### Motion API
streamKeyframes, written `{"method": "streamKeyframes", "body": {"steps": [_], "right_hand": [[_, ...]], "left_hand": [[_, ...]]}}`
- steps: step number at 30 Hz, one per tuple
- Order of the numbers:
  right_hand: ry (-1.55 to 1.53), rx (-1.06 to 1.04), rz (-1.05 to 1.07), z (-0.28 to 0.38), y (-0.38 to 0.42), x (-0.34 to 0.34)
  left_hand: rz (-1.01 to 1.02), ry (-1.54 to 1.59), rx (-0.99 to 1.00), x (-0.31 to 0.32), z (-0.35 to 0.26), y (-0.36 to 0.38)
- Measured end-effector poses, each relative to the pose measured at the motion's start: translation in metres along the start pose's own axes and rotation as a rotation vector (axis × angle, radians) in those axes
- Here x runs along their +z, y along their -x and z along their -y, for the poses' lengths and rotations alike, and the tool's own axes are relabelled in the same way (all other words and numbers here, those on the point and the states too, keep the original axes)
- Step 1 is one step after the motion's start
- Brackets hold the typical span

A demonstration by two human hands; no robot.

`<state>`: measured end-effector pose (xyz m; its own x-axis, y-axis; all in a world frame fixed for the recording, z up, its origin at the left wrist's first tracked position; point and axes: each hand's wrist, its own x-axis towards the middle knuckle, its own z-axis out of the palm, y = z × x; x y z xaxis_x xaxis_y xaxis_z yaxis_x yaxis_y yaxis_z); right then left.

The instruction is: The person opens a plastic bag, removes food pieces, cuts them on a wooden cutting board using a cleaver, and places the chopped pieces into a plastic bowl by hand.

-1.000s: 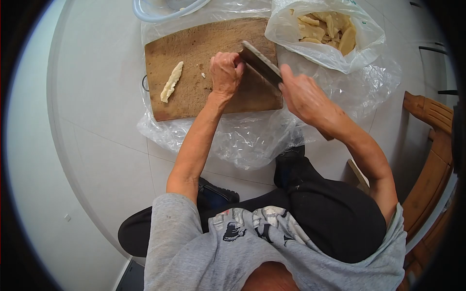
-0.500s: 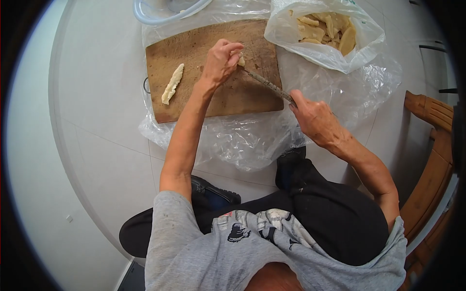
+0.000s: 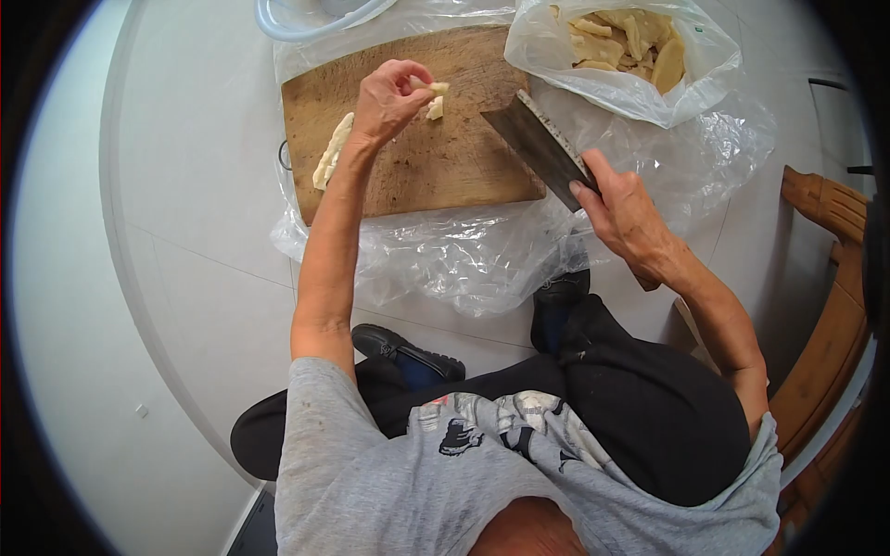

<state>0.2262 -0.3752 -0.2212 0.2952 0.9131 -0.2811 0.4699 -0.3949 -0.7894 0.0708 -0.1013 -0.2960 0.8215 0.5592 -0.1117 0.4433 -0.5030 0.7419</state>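
My left hand [image 3: 394,97] is over the wooden cutting board [image 3: 445,171], pinching a small pale-yellow food piece [image 3: 440,88] between thumb and fingers. Just below it lies another small cut piece [image 3: 435,109]. A row of pale slices [image 3: 332,153] rests on the board's left side, partly hidden by my left forearm. In my right hand [image 3: 623,208] is a cleaver [image 3: 538,144], gripped at the handle. Its broad blade is tilted, with its far end over the board's right edge.
Beyond the board's right corner stands a white plastic bag [image 3: 677,111] holding several pale-yellow slabs [image 3: 630,42]. A clear plastic bowl [image 3: 297,34] is at the upper left. Plastic sheeting [image 3: 464,269] lies under the board on the tiled floor. Wooden furniture [image 3: 825,324] stands at right.
The cleaver has moved from beside my left hand to the right, its blade turned to show its flat side. My left hand has shifted left, raising a small food piece.
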Motion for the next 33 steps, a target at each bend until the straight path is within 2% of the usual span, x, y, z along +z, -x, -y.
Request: {"method": "streamKeyframes", "body": {"steps": [1, 2, 5, 6, 12, 15, 18, 19, 24, 26, 28, 31, 33], "right_hand": [[-0.009, 0.011, 0.004, 0.001, -0.001, -0.002], [-0.018, 0.021, 0.010, 0.002, -0.003, -0.003], [-0.046, 0.030, -0.009, 0.004, -0.007, -0.003], [-0.059, 0.041, -0.003, 0.005, -0.009, -0.003], [-0.104, 0.073, 0.032, 0.011, -0.012, -0.003], [-0.132, 0.093, 0.047, 0.011, -0.011, -0.001], [-0.148, 0.120, 0.053, 0.011, -0.011, -0.001], [-0.159, 0.131, 0.055, 0.013, -0.011, -0.001], [-0.181, 0.131, 0.050, 0.009, -0.013, 0.004], [-0.191, 0.126, 0.051, 0.011, -0.014, 0.004], [-0.197, 0.140, 0.064, 0.016, -0.014, 0.003], [-0.185, 0.134, 0.063, 0.021, -0.015, 0.003], [-0.171, 0.113, 0.058, 0.017, -0.016, 0.007]], "left_hand": [[0.003, -0.010, -0.012, -0.006, 0.008, 0.001], [0.095, 0.036, -0.116, -0.007, 0.015, 0.004], [0.006, -0.019, 0.055, 0.008, 0.011, 0.013], [0.074, -0.192, -0.004, 0.009, 0.007, 0.017], [-0.160, -0.197, 0.155, 0.032, 0.014, 0.016], [-0.183, -0.215, 0.162, 0.023, 0.019, 0.014], [-0.230, 0.427, -0.287, -0.012, 0.016, -0.002], [-0.313, 0.560, -0.229, -0.028, 0.011, -0.013], [-0.415, 0.690, -0.240, -0.098, 0.009, -0.085], [-0.365, 0.655, -0.303, -0.115, 0.008, -0.093], [-0.348, 0.590, -0.344, -0.123, 0.013, -0.095], [-0.345, 0.498, -0.295, -0.124, 0.038, -0.093], [-0.406, 0.474, -0.283, -0.122, 0.047, -0.090]]}}
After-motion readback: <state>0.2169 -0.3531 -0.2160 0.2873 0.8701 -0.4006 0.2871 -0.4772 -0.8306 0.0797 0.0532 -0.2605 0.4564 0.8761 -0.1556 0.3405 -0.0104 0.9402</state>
